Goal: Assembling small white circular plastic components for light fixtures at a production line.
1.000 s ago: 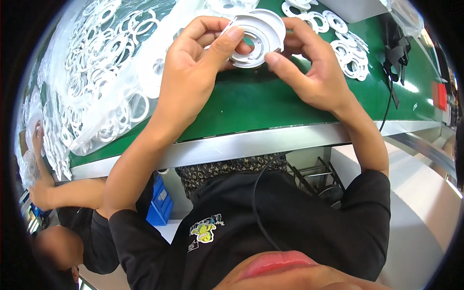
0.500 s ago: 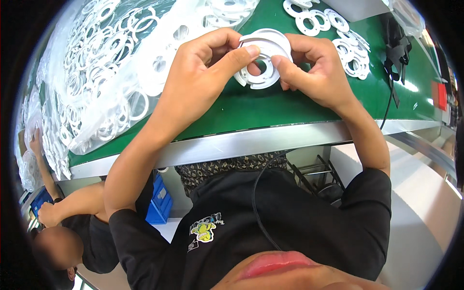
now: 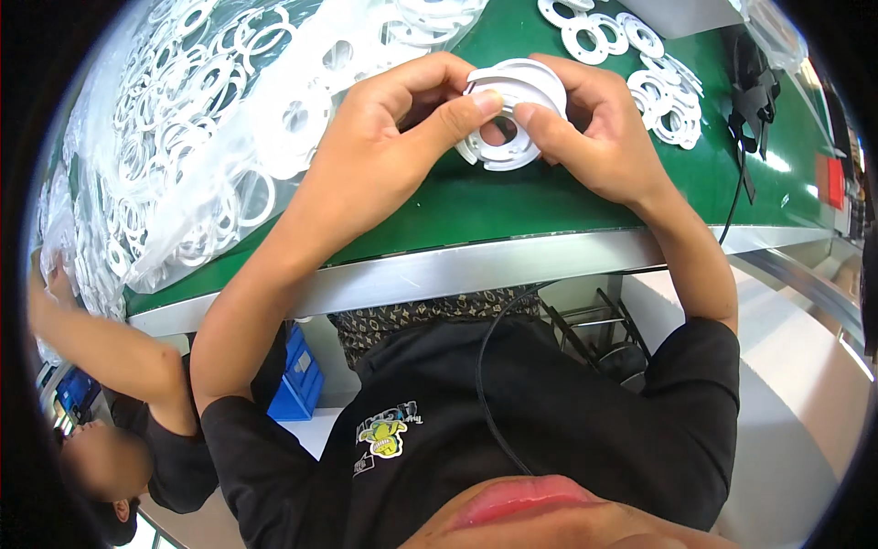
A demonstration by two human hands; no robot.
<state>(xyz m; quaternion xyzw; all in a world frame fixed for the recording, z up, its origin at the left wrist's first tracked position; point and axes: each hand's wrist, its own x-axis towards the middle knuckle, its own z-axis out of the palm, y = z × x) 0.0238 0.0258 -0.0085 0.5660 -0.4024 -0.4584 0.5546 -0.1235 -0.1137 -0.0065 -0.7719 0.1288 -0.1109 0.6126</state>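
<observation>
At the far left, a co-worker's forearm (image 3: 114, 355) was visible, its hand blurred. White rings (image 3: 187, 128) lay among clear plastic, cut off by the upper edge. The left hand (image 3: 393, 123) held a round white part (image 3: 541, 84) above the green table (image 3: 439, 215), thumb on its face, the other fingers mostly hidden. The right hand (image 3: 599, 128) gripped the part's other side, its fingertips behind it hidden. Farther right, white discs (image 3: 660, 108) overlapped, their number hard to make out.

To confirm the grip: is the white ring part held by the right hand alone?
No, the left hand and right hand both grip the white ring part.
</observation>
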